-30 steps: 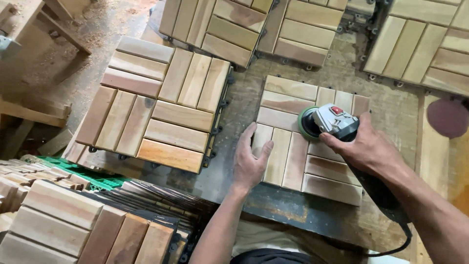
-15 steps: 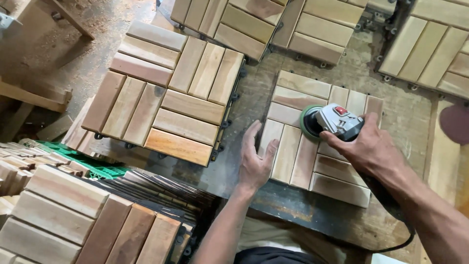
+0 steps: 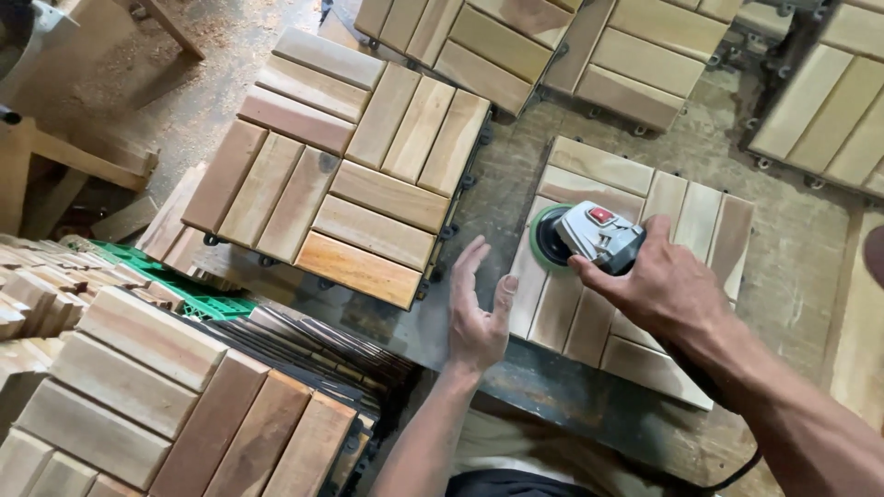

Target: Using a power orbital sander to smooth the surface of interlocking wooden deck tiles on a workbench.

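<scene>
The grey orbital sander with a green pad (image 3: 578, 237) is partly covered by the right hand (image 3: 665, 287). The slatted wooden tile (image 3: 856, 87) at upper right is cut off by the edge.

Finished wooden slat tile (image 3: 341, 179) at centre left on the workbench (image 3: 497, 175), further tiles (image 3: 516, 46) along the top edge, stack of tiles (image 3: 175, 405) at lower left, green plastic grid (image 3: 198, 296) beneath, sawdust-covered floor (image 3: 198, 74) at upper left
</scene>
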